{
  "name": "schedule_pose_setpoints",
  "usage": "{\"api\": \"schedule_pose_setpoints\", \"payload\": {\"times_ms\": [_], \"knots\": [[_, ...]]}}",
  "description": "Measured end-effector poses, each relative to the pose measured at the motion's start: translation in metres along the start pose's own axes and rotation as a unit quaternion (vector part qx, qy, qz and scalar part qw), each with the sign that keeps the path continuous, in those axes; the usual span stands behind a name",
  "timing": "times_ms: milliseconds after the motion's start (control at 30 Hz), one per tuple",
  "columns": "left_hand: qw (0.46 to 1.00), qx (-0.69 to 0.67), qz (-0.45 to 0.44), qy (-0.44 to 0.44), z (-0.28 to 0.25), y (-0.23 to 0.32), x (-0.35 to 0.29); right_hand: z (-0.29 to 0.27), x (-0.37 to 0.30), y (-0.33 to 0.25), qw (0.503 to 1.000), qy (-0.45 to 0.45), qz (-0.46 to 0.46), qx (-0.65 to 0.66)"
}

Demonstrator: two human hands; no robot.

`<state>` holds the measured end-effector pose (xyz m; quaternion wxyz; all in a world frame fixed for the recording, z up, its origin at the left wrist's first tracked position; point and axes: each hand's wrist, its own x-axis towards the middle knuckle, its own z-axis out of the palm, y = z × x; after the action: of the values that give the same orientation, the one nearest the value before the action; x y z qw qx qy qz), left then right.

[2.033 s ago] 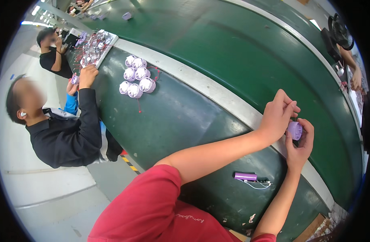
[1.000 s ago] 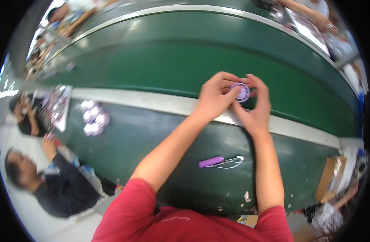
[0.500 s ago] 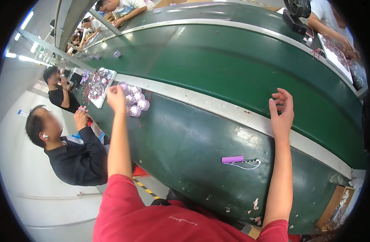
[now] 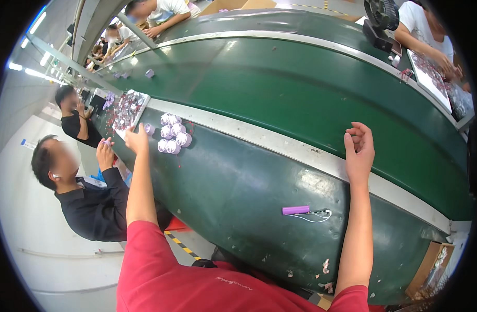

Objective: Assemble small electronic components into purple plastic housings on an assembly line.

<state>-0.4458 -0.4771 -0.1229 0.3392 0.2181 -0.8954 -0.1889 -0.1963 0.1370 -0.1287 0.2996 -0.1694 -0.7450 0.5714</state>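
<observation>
My left hand (image 4: 137, 141) reaches out at the left, beside the near corner of a white tray (image 4: 145, 99) heaped with small parts and red wires. Its thumb points up, apart from the fingers. Close against the thumb side is a single small lilac cup-shaped piece (image 4: 149, 129); I see no clear grip on it. Right of it, several lilac round pieces with white tops (image 4: 171, 131) stand grouped on the green bench (image 4: 233, 177). My right hand (image 4: 360, 151) hovers by the conveyor's metal edge, empty, fingers loosely bent and thumb apart.
A purple cylindrical cell (image 4: 296, 210) with a small board and white wire lies on the bench. Beyond the metal rail (image 4: 280, 133) runs a green conveyor belt (image 4: 259, 78). Co-workers sit at the left and across the belt. A cardboard box (image 4: 428, 268) stands at the lower right.
My left hand has drawn nearer and to the left, its thumb now apart from the fingers. One lilac piece now stands apart from the group, beside that hand. My right hand has barely moved.
</observation>
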Motion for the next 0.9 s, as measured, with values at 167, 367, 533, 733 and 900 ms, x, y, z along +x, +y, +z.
{"api": "schedule_pose_setpoints", "payload": {"times_ms": [167,367,533,733,900], "knots": [[0.924,-0.100,0.276,-0.245,-0.015,0.049,-0.030,0.001,-0.001,0.000,1.000,-0.004,0.000,0.021],[0.920,-0.090,0.223,-0.310,-0.030,0.088,-0.083,0.008,0.002,0.009,0.999,-0.008,0.004,0.036],[0.904,-0.105,0.288,-0.300,-0.044,0.131,-0.145,0.002,0.004,0.006,1.000,0.001,0.009,0.024],[0.892,-0.159,0.260,-0.334,-0.065,0.177,-0.224,0.000,0.003,0.017,1.000,0.006,-0.002,0.024],[0.886,-0.160,0.259,-0.350,-0.089,0.220,-0.282,0.004,0.001,0.013,1.000,0.016,-0.009,0.021]]}}
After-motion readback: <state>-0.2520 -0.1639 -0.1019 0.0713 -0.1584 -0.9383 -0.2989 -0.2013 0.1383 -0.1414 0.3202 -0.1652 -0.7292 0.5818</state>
